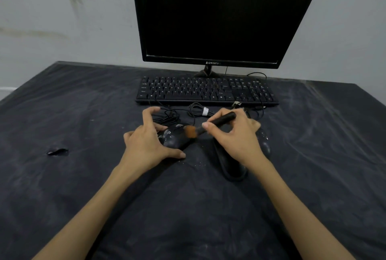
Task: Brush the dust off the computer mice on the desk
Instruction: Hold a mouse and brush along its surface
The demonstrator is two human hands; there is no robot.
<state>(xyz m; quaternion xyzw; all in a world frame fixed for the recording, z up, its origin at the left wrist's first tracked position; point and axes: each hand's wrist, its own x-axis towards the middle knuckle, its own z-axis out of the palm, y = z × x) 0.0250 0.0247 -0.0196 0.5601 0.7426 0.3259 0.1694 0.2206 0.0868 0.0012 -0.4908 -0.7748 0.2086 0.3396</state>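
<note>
A: Which mouse is being worked on?

B: The leftmost one, a glossy black computer mouse mottled with pale dust [174, 139]. The left hand [149, 144] steadies it on the dark, dust-streaked cloth-covered desk [83, 176], thumb against its near edge and palm over its left flank, the fingers arched and spread above it.

A: And the brush?

B: The right hand [236, 137] pinches a short black-handled brush with orange-brown bristles [211, 125] between thumb and fingertips. The handle runs up and to the right; the bristles point down and left, touching the mouse's upper right side.

A: So the target lies left of the brush hand?

B: Yes, and its long axis looks to run from near-left to far-right, roughly in line with the handle (I'd judge strokes along that line suit it best). White specks lie on the cloth just in front of it.

A: Other mice?

B: A second black mouse [229, 161] sits under the right wrist, and a third dusty black mouse [264, 142] shows just beyond that hand, both nearer the right hand. Their tangled black cables [181, 113] lie in front of the black keyboard [206, 91], below the dark monitor [219, 13].

A: Any containers?

B: None visible.
</note>
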